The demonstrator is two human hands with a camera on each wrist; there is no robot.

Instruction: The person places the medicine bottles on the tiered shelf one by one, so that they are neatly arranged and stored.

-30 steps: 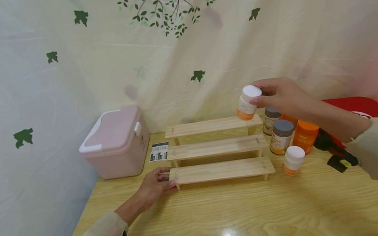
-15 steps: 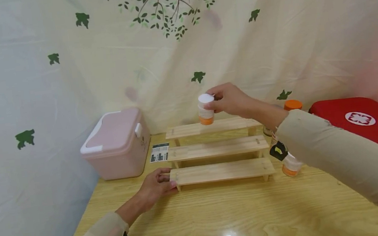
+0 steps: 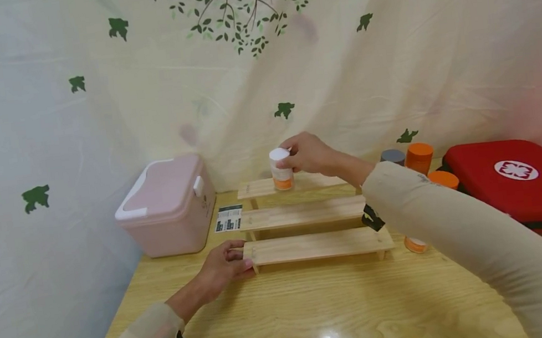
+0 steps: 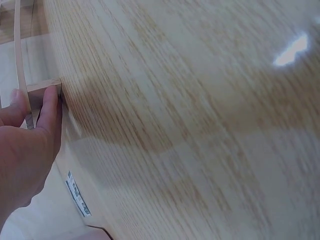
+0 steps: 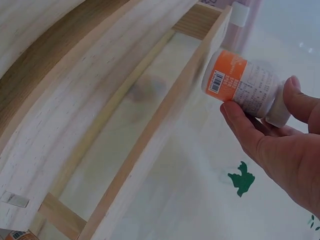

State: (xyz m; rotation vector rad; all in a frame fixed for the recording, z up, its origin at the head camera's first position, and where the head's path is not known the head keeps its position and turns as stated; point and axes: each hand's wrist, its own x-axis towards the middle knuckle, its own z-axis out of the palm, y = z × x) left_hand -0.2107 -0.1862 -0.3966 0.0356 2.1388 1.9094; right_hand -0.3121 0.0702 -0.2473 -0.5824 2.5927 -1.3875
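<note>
A three-step wooden display rack point(image 3: 301, 214) stands on the table. My right hand point(image 3: 312, 156) pinches a white pill bottle point(image 3: 281, 169) with an orange band at its base. The bottle is upright at the left part of the rack's top step, its bottom right at the board in the head view. In the right wrist view thumb and fingers hold the bottle point(image 5: 242, 82) near its cap, beside the top board. My left hand point(image 3: 223, 266) grips the left end of the lowest step; in the left wrist view the fingers point(image 4: 48, 107) lie against its end leg.
A pink lidded box point(image 3: 170, 205) stands left, with a printed card point(image 3: 228, 218) beside it. Right of the rack are several bottles, including an orange one point(image 3: 419, 157) and a grey-capped one point(image 3: 393, 156), partly behind my sleeve. A red case point(image 3: 523, 179) lies far right.
My right hand has carried the pill bottle leftward from the rack's right end, then lowered it toward the top step. The left hand has stayed on the lowest step.
</note>
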